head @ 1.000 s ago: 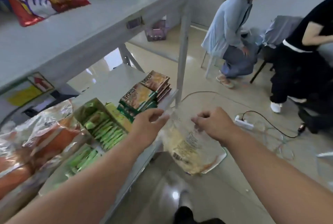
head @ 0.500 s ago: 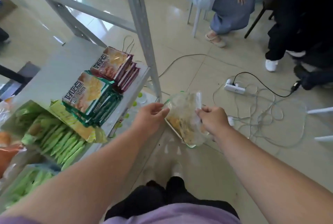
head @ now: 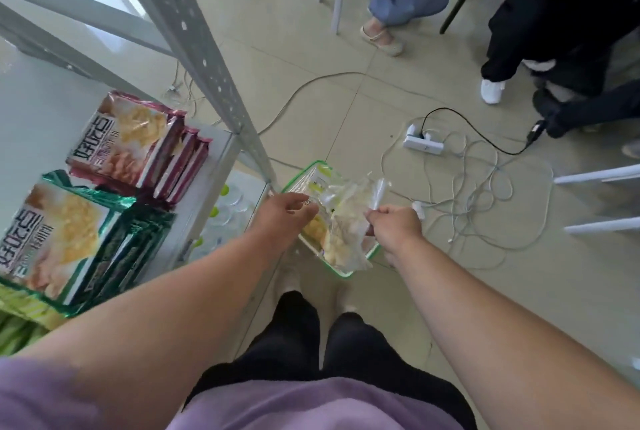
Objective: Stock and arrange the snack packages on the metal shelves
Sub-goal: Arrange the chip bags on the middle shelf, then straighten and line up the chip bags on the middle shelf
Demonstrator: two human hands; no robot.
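A clear snack bag with yellow pieces and a green-edged border hangs over the floor just right of the metal shelf. My left hand pinches its left top edge and my right hand grips its right top edge. On the shelf lies a stack of maroon cracker packs, and nearer me a stack of green cracker packs. Light green snack packs show at the lower left edge.
The shelf's grey upright post rises just left of the bag. A white power strip and tangled cables lie on the tiled floor. Two seated people and chair legs are to the right. Bottles stand on the lower shelf.
My view has tilted further down toward the floor and my legs. Both hands keep hold of the clear bag and have lowered it beside the shelf corner.
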